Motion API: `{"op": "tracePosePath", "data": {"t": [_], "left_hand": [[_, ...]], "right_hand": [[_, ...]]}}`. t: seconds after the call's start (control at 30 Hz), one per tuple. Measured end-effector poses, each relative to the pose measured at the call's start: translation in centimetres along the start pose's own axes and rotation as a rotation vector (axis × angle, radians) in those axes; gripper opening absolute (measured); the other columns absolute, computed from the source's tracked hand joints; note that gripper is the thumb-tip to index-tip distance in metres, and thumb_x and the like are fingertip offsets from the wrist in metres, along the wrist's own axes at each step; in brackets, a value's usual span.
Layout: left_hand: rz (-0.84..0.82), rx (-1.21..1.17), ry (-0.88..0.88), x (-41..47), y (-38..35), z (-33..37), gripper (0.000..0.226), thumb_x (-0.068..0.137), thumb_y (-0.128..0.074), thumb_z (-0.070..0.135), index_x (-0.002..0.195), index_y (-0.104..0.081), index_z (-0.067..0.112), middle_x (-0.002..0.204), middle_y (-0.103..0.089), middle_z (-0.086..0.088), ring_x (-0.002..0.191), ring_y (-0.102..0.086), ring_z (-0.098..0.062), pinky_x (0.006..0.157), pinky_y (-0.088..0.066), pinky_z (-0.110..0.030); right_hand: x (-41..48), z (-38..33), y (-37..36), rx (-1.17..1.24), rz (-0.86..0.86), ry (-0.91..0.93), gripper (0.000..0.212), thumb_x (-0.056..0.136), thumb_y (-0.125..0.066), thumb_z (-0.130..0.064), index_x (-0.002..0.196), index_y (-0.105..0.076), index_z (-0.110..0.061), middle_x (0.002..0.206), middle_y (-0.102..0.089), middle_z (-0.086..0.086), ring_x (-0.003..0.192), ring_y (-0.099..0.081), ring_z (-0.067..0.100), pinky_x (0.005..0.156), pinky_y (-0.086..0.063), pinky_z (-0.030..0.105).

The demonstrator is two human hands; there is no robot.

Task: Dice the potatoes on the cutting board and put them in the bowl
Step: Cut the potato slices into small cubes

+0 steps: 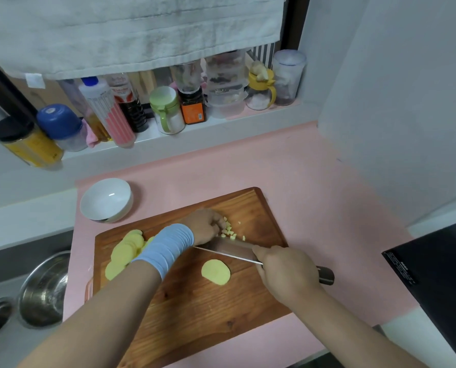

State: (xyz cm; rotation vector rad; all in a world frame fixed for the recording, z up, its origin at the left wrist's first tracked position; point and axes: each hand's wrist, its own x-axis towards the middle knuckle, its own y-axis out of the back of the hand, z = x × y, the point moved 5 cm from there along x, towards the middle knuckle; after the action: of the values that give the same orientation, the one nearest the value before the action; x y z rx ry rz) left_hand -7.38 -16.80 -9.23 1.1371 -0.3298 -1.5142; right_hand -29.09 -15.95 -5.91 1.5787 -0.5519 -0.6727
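Observation:
A wooden cutting board [195, 309] lies on the pink counter. My left hand [204, 225], with a blue wristband, presses its curled fingers on potato strips beside a small pile of potato dice [229, 231]. In my right hand [285, 272] is a knife [229, 249], gripped by the handle, its blade lying just in front of the left fingers. A fanned row of potato slices [124, 252] rests at the board's left end. One loose slice [216, 271] lies near the knife. A white bowl [106, 200] stands empty behind the board's left corner.
A steel bowl [44, 288] sits in the sink at the left. Bottles and jars [168, 107] line the ledge at the back under a hanging towel. A black appliance [434, 274] stands at the right edge.

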Motion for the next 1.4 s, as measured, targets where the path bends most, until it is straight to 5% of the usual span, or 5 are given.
{"op": "tracePosePath", "data": {"t": [0.5,0.7,0.87,1.2,1.4], "left_hand": [[-0.135,-0.054,0.003,0.4,-1.4,0.8,0.036,0.089,-0.047,0.006,0.091,-0.073,0.031,0.101,-0.067,0.019,0.093,-0.062,-0.009,0.084,-0.045,-0.025],[0.135,-0.153,0.09,-0.2,1.6,-1.4,0.044,0.084,-0.041,-0.004,0.072,-0.066,0.03,0.099,-0.07,0.009,0.1,-0.063,-0.018,0.092,-0.047,-0.026],[-0.097,-0.102,0.136,-1.2,0.4,-2.4,0.043,0.092,-0.043,0.005,0.093,-0.074,0.035,0.106,-0.066,0.014,0.092,-0.06,-0.012,0.089,-0.044,-0.026],[0.874,-0.492,-0.054,-7.6,2.8,-6.0,0.018,0.081,-0.045,0.007,0.087,-0.059,0.017,0.091,-0.061,0.004,0.087,-0.055,-0.016,0.079,-0.045,-0.029],[0.686,-0.19,-0.361,-9.5,-5.5,-5.3,0.009,0.081,-0.053,0.019,0.087,-0.059,0.022,0.089,-0.053,0.011,0.087,-0.05,-0.008,0.08,-0.042,-0.023]], "right_hand": [[1.2,-1.1,1.2,-0.018,-0.073,0.032,0.026,0.104,-0.042,-0.028,0.118,-0.064,-0.025,0.101,-0.069,0.002,0.087,-0.069,0.03,0.063,-0.038,0.032],[1.1,-1.3,1.4,-0.041,-0.083,0.033,0.026,0.104,-0.042,-0.029,0.117,-0.065,-0.024,0.102,-0.069,0.002,0.088,-0.069,0.028,0.063,-0.039,0.031],[0.8,-1.7,1.6,-0.045,-0.082,0.028,0.029,0.105,-0.041,-0.031,0.124,-0.063,-0.025,0.106,-0.069,0.002,0.092,-0.069,0.028,0.067,-0.042,0.031],[-1.4,-0.2,0.6,0.279,-0.083,-0.243,0.028,0.1,-0.044,-0.045,0.109,-0.068,-0.033,0.086,-0.071,-0.008,0.08,-0.067,0.017,0.071,-0.056,0.033],[-3.3,-1.1,-0.4,0.401,-0.127,-0.344,0.032,0.101,-0.041,-0.049,0.105,-0.07,-0.034,0.079,-0.068,-0.012,0.075,-0.065,0.012,0.074,-0.058,0.036]]}}
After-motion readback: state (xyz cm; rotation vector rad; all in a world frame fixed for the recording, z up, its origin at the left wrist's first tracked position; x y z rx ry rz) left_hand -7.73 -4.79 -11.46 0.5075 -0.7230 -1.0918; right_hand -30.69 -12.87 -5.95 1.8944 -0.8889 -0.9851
